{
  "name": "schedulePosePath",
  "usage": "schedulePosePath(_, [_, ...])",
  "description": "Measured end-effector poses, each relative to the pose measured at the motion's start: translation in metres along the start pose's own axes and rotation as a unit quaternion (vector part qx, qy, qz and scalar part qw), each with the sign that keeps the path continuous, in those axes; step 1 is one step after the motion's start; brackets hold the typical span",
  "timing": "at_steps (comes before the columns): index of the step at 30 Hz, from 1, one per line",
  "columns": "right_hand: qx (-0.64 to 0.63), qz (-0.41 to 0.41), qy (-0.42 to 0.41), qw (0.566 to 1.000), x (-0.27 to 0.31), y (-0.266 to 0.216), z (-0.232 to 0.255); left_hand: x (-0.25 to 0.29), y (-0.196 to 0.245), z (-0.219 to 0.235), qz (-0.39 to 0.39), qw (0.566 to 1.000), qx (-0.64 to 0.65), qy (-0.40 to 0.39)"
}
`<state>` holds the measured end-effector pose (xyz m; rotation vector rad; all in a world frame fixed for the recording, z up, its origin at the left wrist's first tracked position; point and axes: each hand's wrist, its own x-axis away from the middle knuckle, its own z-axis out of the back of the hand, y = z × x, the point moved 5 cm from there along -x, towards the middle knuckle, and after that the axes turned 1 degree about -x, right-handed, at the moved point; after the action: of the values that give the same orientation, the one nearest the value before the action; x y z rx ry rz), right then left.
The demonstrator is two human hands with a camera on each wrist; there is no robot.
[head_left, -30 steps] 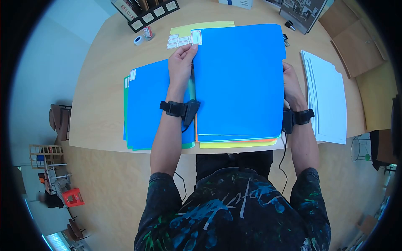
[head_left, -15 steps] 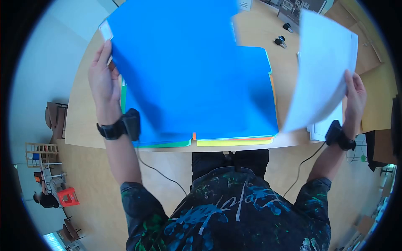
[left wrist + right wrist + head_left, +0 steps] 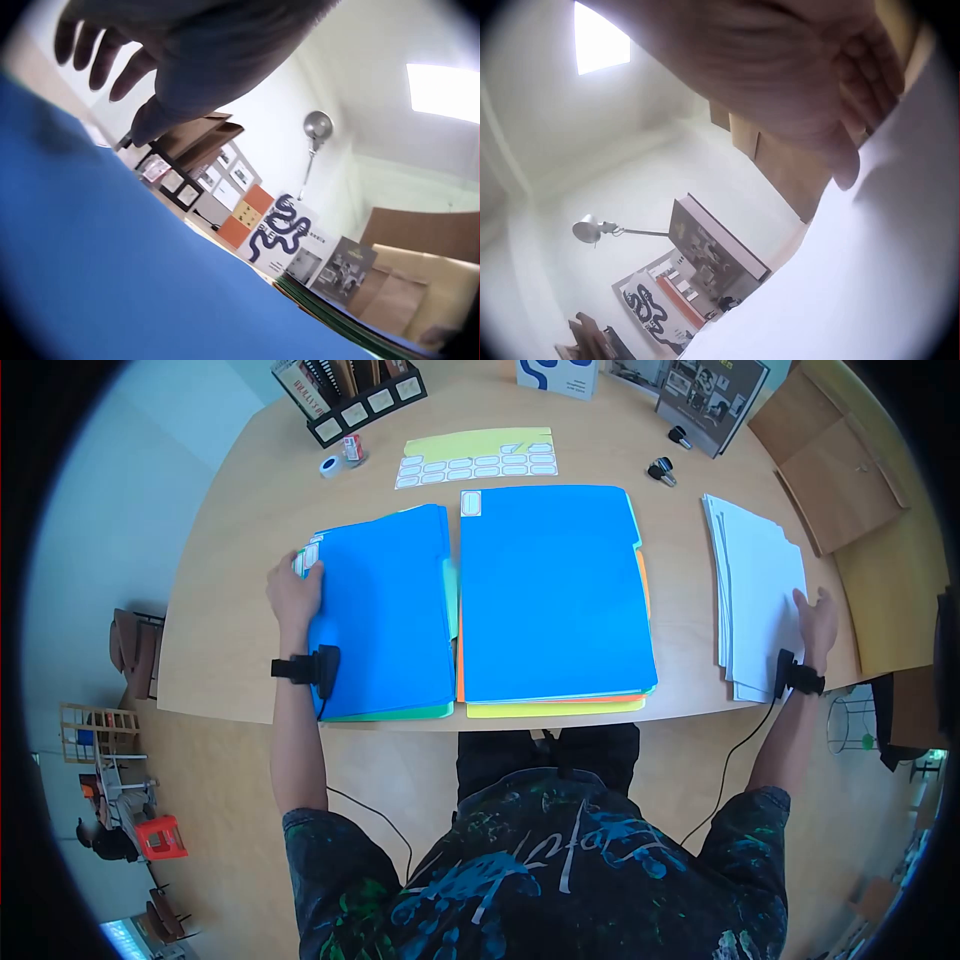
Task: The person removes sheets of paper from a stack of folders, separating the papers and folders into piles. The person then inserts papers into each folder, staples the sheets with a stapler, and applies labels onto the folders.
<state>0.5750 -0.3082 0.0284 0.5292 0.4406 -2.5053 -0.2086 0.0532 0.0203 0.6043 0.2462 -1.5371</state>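
My left hand (image 3: 295,590) is at the upper left corner of the left stack of folders, whose top one is a blue folder (image 3: 385,620) with white labels (image 3: 308,558) by the hand. In the left wrist view its fingers (image 3: 105,64) are spread and hold nothing. Over the right edge of a stack of white paper (image 3: 750,600) is my right hand (image 3: 818,625), thumb and fingers apart. Its thumb (image 3: 844,169) lies along the white sheet in the right wrist view. Between the hands lies another blue folder (image 3: 555,600) with one white label, on top of orange and yellow ones.
A label sheet (image 3: 475,467) on yellow backing lies behind the folders. Farther back are a tape roll (image 3: 331,466), a black book rack (image 3: 365,405), black clips (image 3: 661,471) and standing books (image 3: 712,405). Brown cardboard (image 3: 840,470) stands at the right.
My left hand carried the labelled blue folder from the right stack onto the left stack and let go. My right hand moved to the white paper, lifted a sheet, and the sheet is down again.
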Motion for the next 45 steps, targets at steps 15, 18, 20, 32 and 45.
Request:
schedulePosePath(15, [-0.403,0.200,-0.290,0.844,0.117,-0.298,0.000,0.043,0.210,-0.022,-0.056,0.913,0.248,-0.320])
schedulePosePath(18, [-0.449,0.179,-0.304,0.821,0.120,-0.297,-0.012,0.046,0.207,-0.028,-0.050,0.868,0.403,-0.286])
schedulePosePath(20, [-0.487,0.154,-0.296,0.807,0.121,-0.294,-0.012,0.048,0.212,-0.021,-0.047,0.813,0.520,-0.258])
schedulePosePath(32, [-0.653,0.115,-0.384,0.643,0.128,-0.295,-0.001,0.056,0.203,-0.027,0.130,0.717,0.639,-0.248])
schedulePosePath(45, [-0.608,0.145,-0.393,0.674,0.142,-0.304,0.012,0.060,0.223,-0.008,0.069,0.681,0.677,-0.270])
